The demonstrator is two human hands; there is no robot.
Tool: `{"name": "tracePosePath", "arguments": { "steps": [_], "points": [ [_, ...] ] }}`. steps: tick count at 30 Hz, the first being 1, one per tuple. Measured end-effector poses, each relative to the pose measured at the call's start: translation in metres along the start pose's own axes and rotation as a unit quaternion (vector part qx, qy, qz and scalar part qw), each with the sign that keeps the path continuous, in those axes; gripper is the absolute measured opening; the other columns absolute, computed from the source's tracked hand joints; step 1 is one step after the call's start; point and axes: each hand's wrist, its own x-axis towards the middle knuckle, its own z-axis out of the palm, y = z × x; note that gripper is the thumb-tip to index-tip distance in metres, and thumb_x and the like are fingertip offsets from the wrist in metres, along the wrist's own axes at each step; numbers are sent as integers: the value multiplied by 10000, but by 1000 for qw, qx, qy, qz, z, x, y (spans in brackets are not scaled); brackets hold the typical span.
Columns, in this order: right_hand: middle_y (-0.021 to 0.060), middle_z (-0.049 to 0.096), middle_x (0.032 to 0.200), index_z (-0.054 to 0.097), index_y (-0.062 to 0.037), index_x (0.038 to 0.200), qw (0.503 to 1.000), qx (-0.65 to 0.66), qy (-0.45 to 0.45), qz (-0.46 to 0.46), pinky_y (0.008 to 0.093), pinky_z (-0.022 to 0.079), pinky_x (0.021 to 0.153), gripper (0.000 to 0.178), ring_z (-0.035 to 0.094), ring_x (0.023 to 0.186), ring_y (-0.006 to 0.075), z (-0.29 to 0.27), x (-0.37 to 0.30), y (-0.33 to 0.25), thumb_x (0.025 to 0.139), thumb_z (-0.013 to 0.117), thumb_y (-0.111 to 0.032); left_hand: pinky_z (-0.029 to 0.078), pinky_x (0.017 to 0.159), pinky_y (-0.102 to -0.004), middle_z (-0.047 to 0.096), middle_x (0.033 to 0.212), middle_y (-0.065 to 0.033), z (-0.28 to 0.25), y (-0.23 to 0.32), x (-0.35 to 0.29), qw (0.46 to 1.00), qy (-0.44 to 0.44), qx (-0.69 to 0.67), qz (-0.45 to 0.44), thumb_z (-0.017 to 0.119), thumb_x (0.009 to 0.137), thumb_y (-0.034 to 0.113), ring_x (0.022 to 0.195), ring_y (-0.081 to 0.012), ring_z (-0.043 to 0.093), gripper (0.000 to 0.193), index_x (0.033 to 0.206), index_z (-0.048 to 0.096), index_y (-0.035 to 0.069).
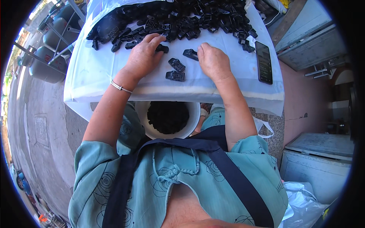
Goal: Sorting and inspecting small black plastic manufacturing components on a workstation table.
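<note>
We see a bench point(97, 76) draped in a white sheet, with concrete paving point(45, 129) and grey tanks point(46, 65) beyond it, left of the fingers. A large pile point(182, 24) of black parts lies just ahead of both sets of fingers, across the far side.

The fingers of the left hand point(143, 55) are curved and partly open, thumb and forefinger about a left part point(163, 49); we cannot tell whether they grip it. The fingers of the right hand point(213, 62) are curled together against the near end of a right part point(190, 54); the contact is hidden, so any hold is unconfirmed.

Two loose parts, one upper point(176, 64) and one lower point(175, 76), lie between the hands, on our side of the fingers. Below the fingers, a white tub point(196, 119) contains a dark heap point(168, 117).

Progress: we judge the handling to be well short of complete. Four parts are apart from the pile; the bulk is left. We cannot tell whether the dark heap is finished work.
</note>
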Motion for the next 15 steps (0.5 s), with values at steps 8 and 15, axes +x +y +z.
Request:
{"name": "tracePosePath", "arguments": {
  "steps": [8,15],
  "points": [
    [131,651,1063,662,-89,1127,946,163,133,-247,382,510,866,278,624,965,306,17,-2,9,851,641,-122,547,740,-361,698,969,-119,9,19,2,983,-90,-142,-73,761,741,122,779,-292,681,639,1319,490,145],
    [118,661,1053,688,-80,1112,906,204,136,-344,367,506,865,293,613,985,283,27,-1,-7,821,654,-58,551,710,-358,702,960,-123,13,12,0,980,-101,-158,-68,794,707,160,745,-281,680,768,1383,429,153]
  ]
}}
